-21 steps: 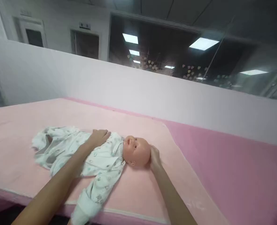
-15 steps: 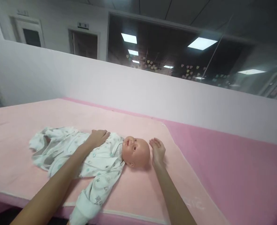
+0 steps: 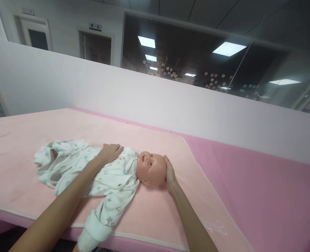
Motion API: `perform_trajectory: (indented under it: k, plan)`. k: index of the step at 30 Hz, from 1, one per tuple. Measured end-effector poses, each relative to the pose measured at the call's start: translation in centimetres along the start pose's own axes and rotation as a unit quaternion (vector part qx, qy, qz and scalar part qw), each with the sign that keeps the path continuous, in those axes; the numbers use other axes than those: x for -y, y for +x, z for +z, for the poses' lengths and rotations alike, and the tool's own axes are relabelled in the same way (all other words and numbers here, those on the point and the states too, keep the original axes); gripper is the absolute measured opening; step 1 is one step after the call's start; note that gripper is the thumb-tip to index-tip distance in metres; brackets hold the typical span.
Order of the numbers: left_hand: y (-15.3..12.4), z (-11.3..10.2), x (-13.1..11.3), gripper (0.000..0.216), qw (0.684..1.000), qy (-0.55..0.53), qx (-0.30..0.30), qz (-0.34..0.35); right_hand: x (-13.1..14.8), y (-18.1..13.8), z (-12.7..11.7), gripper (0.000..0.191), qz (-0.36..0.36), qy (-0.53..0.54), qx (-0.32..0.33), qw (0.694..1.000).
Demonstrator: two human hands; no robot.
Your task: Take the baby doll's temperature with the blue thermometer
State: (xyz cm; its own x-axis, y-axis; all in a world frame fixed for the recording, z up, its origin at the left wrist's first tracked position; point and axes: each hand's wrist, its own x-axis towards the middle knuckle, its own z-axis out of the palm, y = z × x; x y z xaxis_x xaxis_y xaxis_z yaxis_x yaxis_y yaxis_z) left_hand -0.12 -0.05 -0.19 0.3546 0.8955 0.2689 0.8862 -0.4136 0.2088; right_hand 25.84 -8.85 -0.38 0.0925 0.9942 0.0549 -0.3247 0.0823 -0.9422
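A baby doll lies on its back, its bald head to the right, dressed in a white printed baby suit. My left hand rests open and flat on the doll's torso. Around the crown of the doll's head curves my right hand, cupped against it, with its fingers partly hidden behind the head. One sleeve of the suit stretches toward the near edge, and the legs of the suit spread loosely to the left.
Beneath the doll is a peach-pink mat on a pink padded surface. A low white wall runs along the back. Behind it are a window with heart-shaped stickers and a doorway.
My right hand has moved left, from beside the doll's head to contact with its crown. My left hand stays on the torso.
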Motion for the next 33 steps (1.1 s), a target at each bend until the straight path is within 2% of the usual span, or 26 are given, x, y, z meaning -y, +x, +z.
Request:
perform_trajectory:
  k: [3,5,8,12,14,16,18,19,21,23,25,30,33]
  plan:
    - [0.1,0.1,0.1,0.039,1.0,-0.014,-0.004,-0.012,0.0,-0.2,-0.1,0.043,0.101,0.054,0.028,0.993]
    - [0.1,0.2,0.1,0.039,0.999,-0.028,-0.01,-0.012,0.0,-0.3,-0.2,0.041,0.122,0.083,0.03,0.989]
    - [0.0,0.2,0.2,0.041,0.999,-0.03,-0.01,-0.01,0.2,-0.3,-0.4,0.038,0.15,0.113,0.068,0.98]
    - [0.0,0.2,0.1,0.042,1.0,-0.027,-0.005,-0.012,-0.1,-0.1,-0.9,0.037,0.226,0.114,0.108,0.961]
    - [0.0,0.2,0.2,0.041,1.0,-0.026,-0.004,-0.012,-0.5,0.2,-1.2,0.033,0.185,0.083,0.042,0.978]
    - [0.0,0.1,0.1,0.041,1.0,-0.022,-0.004,-0.015,-0.9,0.6,-1.4,0.027,0.08,0.04,-0.076,0.993]
    - [0.0,0.1,0.1,0.04,1.0,-0.018,-0.003,-0.013,-0.9,0.8,-1.4,0.024,-0.02,0.014,-0.165,0.986]
    - [0.0,0.1,0.1,0.04,1.0,-0.016,-0.002,-0.011,-0.9,0.9,-1.3,0.025,-0.049,0.013,-0.182,0.982]
    - [0.0,0.0,0.0,0.04,1.0,-0.015,-0.001,-0.009,-0.6,0.6,-1.0,0.023,-0.102,-0.01,-0.171,0.98]
    - [0.0,0.0,-0.1,0.041,1.0,-0.015,-0.001,-0.009,-0.2,0.2,-0.5,0.022,-0.164,-0.069,-0.128,0.976]
    - [-0.1,0.0,-0.1,0.041,1.0,-0.015,-0.001,-0.009,-0.1,-0.1,-0.1,0.025,-0.193,-0.116,-0.08,0.971]
    - [-0.2,-0.1,-0.3,0.038,1.0,-0.02,-0.005,0.003,0.0,-0.2,0.4,0.024,-0.122,-0.067,-0.059,0.988]
    - [-0.2,-0.1,-0.3,0.039,0.999,-0.032,-0.005,-0.01,0.2,-0.3,0.4,0.03,-0.032,-0.012,-0.019,0.999]
